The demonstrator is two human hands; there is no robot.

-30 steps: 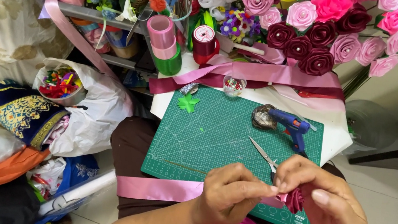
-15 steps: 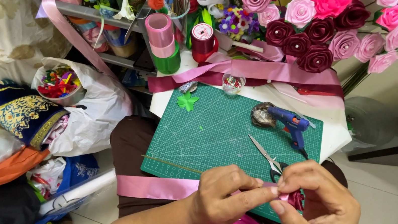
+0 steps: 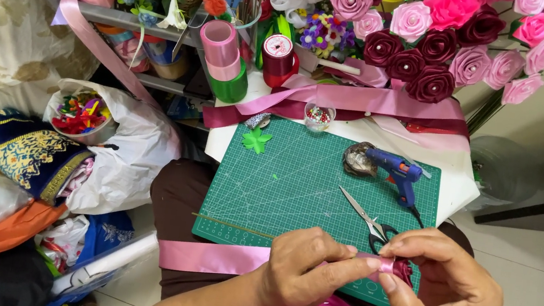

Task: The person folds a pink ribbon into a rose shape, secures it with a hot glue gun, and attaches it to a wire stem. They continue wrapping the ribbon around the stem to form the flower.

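Two hands, left (image 3: 302, 271) and right (image 3: 445, 292), pinching one pink ribbon (image 3: 211, 256); one scissors (image 3: 367, 220); one glue gun (image 3: 397, 172).

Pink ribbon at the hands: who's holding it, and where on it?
Both hands. The left hand and right hand pinch the pink ribbon at its folded end, against a small dark red rosebud; the rest of the ribbon trails off to the left.

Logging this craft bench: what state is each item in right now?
Left hand: pinching pink ribbon.
Right hand: holding small dark red rosette.
Scissors: shut, lying on green cutting mat.
Blue glue gun: lying on mat.
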